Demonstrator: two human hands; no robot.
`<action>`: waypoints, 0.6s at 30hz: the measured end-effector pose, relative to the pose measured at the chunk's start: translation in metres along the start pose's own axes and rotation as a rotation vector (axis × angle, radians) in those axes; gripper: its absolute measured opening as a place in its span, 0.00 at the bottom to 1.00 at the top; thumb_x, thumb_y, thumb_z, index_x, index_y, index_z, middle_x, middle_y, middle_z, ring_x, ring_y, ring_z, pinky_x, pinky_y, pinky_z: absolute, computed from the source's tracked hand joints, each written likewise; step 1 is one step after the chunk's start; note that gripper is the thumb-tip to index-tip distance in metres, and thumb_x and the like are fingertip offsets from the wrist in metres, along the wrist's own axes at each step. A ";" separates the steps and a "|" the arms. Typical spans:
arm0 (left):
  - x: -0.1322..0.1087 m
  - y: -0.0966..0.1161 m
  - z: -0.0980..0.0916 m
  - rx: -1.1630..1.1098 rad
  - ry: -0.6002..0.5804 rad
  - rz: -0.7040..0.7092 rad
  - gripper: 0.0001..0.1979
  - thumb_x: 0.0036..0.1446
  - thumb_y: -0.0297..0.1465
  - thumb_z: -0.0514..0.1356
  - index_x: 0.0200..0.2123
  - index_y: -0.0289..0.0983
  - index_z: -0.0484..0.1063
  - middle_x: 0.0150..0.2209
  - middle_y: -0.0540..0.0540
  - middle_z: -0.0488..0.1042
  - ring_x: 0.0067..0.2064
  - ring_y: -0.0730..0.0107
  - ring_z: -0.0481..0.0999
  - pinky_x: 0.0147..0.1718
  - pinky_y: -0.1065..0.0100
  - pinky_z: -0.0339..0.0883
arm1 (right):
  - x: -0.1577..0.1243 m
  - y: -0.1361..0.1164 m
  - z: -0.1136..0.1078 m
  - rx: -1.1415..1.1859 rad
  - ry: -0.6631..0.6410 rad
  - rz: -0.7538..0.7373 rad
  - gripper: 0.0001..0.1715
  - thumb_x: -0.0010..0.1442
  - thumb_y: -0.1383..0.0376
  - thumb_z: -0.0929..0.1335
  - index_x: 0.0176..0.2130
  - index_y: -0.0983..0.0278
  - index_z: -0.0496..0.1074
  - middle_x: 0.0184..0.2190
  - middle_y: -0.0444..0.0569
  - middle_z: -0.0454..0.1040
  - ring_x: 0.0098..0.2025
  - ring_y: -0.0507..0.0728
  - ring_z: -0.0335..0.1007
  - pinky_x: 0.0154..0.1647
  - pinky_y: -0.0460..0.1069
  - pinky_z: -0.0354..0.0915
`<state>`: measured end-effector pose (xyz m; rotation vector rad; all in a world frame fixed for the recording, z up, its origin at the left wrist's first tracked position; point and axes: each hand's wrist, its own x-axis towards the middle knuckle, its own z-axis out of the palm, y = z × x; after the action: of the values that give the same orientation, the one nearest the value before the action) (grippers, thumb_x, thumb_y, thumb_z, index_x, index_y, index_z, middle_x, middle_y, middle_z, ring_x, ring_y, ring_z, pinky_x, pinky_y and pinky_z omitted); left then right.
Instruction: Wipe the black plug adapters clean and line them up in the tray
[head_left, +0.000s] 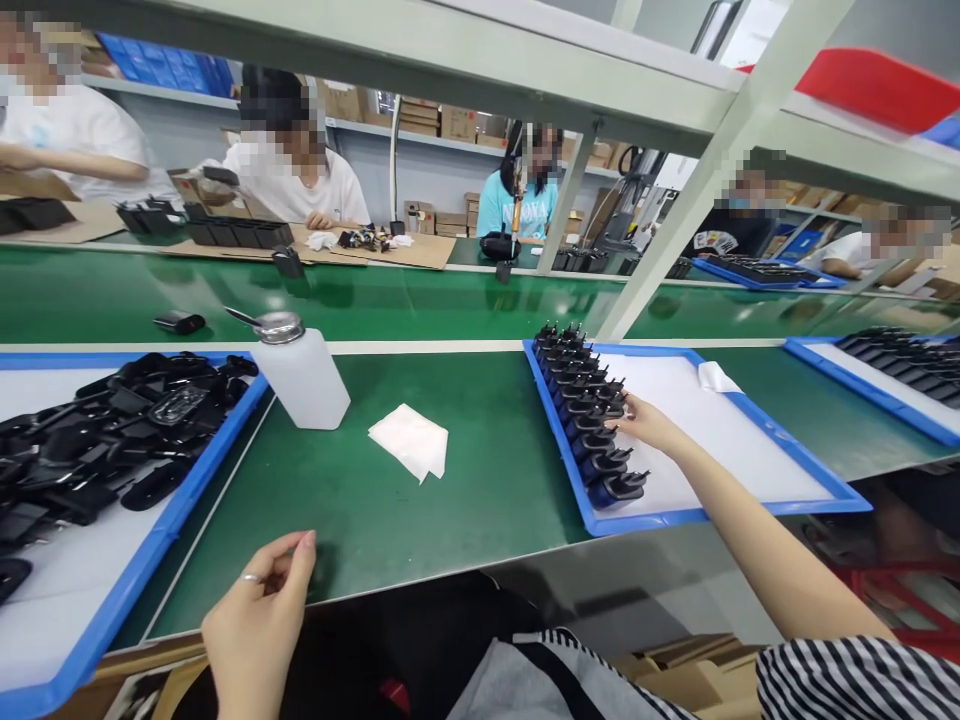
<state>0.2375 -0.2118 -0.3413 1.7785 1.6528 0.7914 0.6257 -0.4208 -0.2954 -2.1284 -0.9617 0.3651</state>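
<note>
The black plug adapters point(581, 415) stand in a close row along the left rim of a blue-rimmed tray point(750, 510), touched by the extended fingertips of the right hand point(645, 422), its grip unclear, while the open, empty left hand point(255, 625) hangs well left of them, above the green bench point(480, 480).

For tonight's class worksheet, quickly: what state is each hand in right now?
Left hand: open, fingers loosely curled, holding nothing.
Right hand: open, fingertips touching a black pronged charger in the blue-rimmed tray, not visibly gripping it.
</note>
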 end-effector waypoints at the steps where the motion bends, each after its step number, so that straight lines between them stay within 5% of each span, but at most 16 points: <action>1: 0.000 0.000 0.001 0.008 0.002 0.016 0.14 0.38 0.43 0.53 0.26 0.41 0.68 0.19 0.54 0.66 0.24 0.75 0.66 0.25 0.75 0.57 | -0.001 -0.003 0.003 0.040 -0.019 0.009 0.30 0.37 0.57 0.67 0.42 0.64 0.60 0.39 0.51 0.68 0.41 0.62 0.62 0.39 0.55 0.61; 6: 0.001 -0.002 0.007 0.112 0.030 0.146 0.13 0.41 0.42 0.52 0.26 0.40 0.67 0.17 0.54 0.66 0.22 0.75 0.66 0.20 0.76 0.56 | -0.005 -0.016 0.010 0.171 -0.098 -0.003 0.33 0.38 0.56 0.65 0.44 0.65 0.57 0.42 0.52 0.66 0.44 0.62 0.61 0.43 0.56 0.59; 11: 0.000 -0.010 0.010 0.128 0.090 0.273 0.12 0.43 0.41 0.53 0.25 0.39 0.68 0.16 0.54 0.66 0.20 0.76 0.66 0.20 0.77 0.56 | 0.000 -0.035 -0.034 -0.250 -0.133 0.124 0.48 0.29 0.58 0.69 0.50 0.65 0.53 0.51 0.57 0.56 0.52 0.70 0.47 0.51 0.60 0.50; 15: 0.000 -0.011 0.012 0.091 0.147 0.455 0.11 0.46 0.38 0.52 0.24 0.38 0.68 0.15 0.54 0.65 0.19 0.78 0.65 0.20 0.78 0.56 | 0.041 -0.083 -0.065 -0.471 0.011 -0.031 0.51 0.32 0.55 0.68 0.54 0.57 0.47 0.55 0.51 0.49 0.54 0.70 0.42 0.53 0.60 0.45; 18: 0.001 -0.008 0.015 0.111 0.215 0.526 0.11 0.49 0.36 0.51 0.23 0.37 0.68 0.12 0.55 0.61 0.18 0.79 0.64 0.18 0.78 0.56 | 0.086 -0.141 -0.040 -0.561 -0.174 -0.215 0.47 0.35 0.54 0.67 0.53 0.56 0.49 0.52 0.49 0.54 0.52 0.69 0.49 0.51 0.59 0.50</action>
<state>0.2438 -0.2110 -0.3574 2.3193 1.3841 1.1720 0.6319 -0.3179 -0.1603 -2.4790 -1.5201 0.1862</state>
